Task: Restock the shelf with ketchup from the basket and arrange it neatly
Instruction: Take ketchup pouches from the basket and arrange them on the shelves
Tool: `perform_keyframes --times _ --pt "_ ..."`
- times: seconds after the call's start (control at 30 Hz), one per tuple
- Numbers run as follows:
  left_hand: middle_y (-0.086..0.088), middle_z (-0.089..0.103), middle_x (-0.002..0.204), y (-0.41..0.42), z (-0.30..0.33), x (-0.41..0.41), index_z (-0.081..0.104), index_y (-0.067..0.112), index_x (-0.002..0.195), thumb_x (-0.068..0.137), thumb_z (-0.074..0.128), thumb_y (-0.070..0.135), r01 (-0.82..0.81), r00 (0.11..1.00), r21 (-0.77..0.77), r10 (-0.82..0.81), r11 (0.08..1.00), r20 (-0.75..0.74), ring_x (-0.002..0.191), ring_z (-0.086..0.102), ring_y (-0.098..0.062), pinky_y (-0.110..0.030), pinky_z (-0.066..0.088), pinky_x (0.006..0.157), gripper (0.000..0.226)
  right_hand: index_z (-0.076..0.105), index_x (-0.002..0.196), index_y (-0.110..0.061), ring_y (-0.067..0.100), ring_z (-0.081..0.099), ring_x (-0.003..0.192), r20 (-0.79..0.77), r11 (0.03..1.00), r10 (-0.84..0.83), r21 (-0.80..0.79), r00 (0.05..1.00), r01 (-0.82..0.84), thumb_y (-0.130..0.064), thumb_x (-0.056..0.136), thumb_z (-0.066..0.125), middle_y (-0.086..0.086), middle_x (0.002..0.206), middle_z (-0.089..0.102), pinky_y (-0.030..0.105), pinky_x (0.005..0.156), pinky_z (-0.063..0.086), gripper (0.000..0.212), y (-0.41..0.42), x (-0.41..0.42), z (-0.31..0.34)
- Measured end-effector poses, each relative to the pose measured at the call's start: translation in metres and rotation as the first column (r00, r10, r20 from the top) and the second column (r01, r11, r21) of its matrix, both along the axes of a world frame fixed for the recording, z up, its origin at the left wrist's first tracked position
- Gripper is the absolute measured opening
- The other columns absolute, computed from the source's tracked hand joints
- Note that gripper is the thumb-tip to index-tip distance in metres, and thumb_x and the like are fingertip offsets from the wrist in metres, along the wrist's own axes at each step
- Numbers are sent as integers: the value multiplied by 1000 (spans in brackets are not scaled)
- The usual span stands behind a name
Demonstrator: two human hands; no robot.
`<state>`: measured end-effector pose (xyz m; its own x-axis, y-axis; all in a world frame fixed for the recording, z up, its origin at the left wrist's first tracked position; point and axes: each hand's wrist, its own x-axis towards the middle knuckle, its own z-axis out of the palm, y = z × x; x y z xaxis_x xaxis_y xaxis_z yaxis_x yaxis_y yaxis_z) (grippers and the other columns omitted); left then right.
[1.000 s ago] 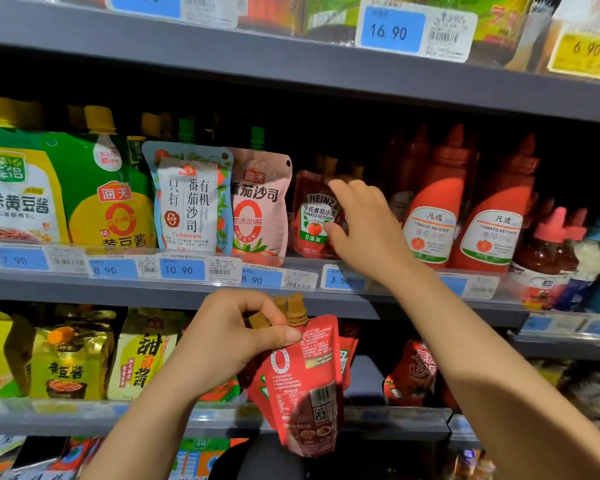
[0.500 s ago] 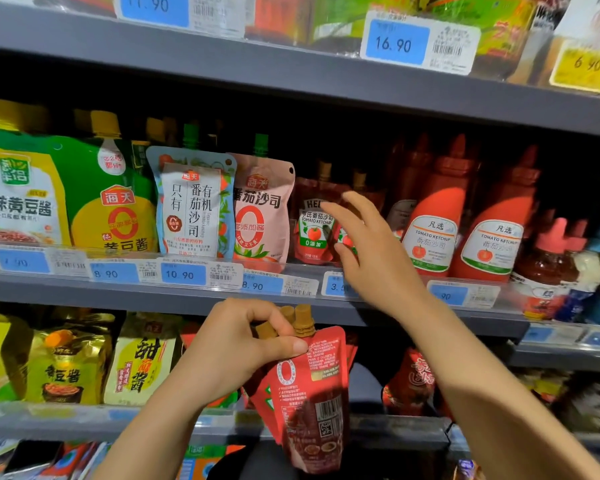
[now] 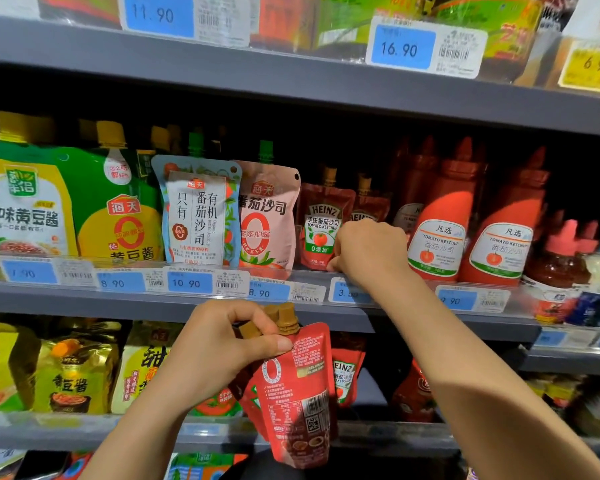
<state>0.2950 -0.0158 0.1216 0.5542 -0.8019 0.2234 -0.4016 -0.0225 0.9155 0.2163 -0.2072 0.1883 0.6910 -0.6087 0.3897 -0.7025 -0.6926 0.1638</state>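
Observation:
My left hand (image 3: 215, 351) grips a bunch of red Heinz ketchup pouches (image 3: 298, 393) by their brown spouts, below the middle shelf (image 3: 153, 301). They hang upright with a barcode side facing me. On that shelf stands a Heinz pouch (image 3: 321, 223), with a second Heinz pouch (image 3: 369, 206) just to its right. My right hand (image 3: 371, 251) is at the foot of these two, fingers curled on the lower part of the second one, which it mostly hides.
Left of the Heinz pouches stand a pink tomato-sauce pouch (image 3: 267, 216) and a white-and-blue pouch (image 3: 198, 216). To the right are tall red ketchup bottles (image 3: 440, 237). A clear lip with price tags (image 3: 189, 282) runs along the shelf front. More sauce packs fill the lower shelf (image 3: 77, 375).
My right hand has dropped from the pouches' upper part to their base, and its fingers have curled. My left hand still holds the bunch in the same place.

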Motion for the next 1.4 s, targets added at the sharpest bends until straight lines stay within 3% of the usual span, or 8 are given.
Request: perform_keyframes --times 0.23,0.43,0.5,0.6,0.77,1.0,1.23,1.4 --pt "-2 73 71 2 0 6 69 20 64 62 81 29 -32 999 26 31 999 5 67 70 -18 -39 54 67 15 62 111 -13 28 61 101 -61 998 -54 30 997 56 -38 77 76 6 109 63 33 69 36 44 -6 13 8" --pt "-1 73 70 4 0 10 69 19 64 60 79 30 -27 1000 27 27 999 4 66 70 -17 -29 52 61 16 64 108 -13 26 57 94 -155 995 -75 57 985 84 -29 91 61 3 97 59 32 73 37 24 -30 27 6" --pt "-3 73 68 4 -1 12 69 17 62 64 80 25 -28 1000 24 28 999 -2 64 70 -17 -28 50 60 14 59 118 -12 27 52 109 -219 978 -91 161 971 128 -34 94 56 5 112 56 36 82 41 33 -41 38 10" --pt "-3 73 68 3 0 13 69 18 63 58 77 33 -38 999 22 38 999 -12 65 70 -18 -28 50 59 17 41 138 -6 34 39 130 -131 951 -132 265 983 163 -25 97 48 14 143 41 42 102 36 46 -56 53 7" --pt "-2 73 69 1 -2 15 69 22 66 53 75 40 -47 999 30 47 998 12 65 69 -22 -33 51 62 23 50 130 -7 32 48 124 0 967 -129 222 992 126 -14 99 35 16 135 51 37 96 41 35 -64 61 0" --pt "0 73 70 2 -8 19 69 20 59 56 79 33 -59 998 50 61 997 -29 66 69 -15 -16 47 50 17 51 126 -5 32 46 123 -146 906 51 423 988 16 -29 101 34 17 138 47 35 98 38 38 -58 39 3" --pt "0 72 72 2 -10 20 71 25 57 48 75 42 -57 998 47 57 997 14 59 62 -7 -13 42 53 20 5 152 -19 25 2 147 -224 713 142 699 964 57 -61 96 15 5 160 -1 44 119 5 71 -53 36 -19" --pt "-1 74 76 1 -13 20 71 25 56 46 76 41 -67 998 80 68 995 -13 72 68 -15 -32 55 66 20 2 152 -23 26 -3 147 -248 680 104 724 963 113 -66 93 15 3 160 -6 47 117 2 74 -52 40 -22"
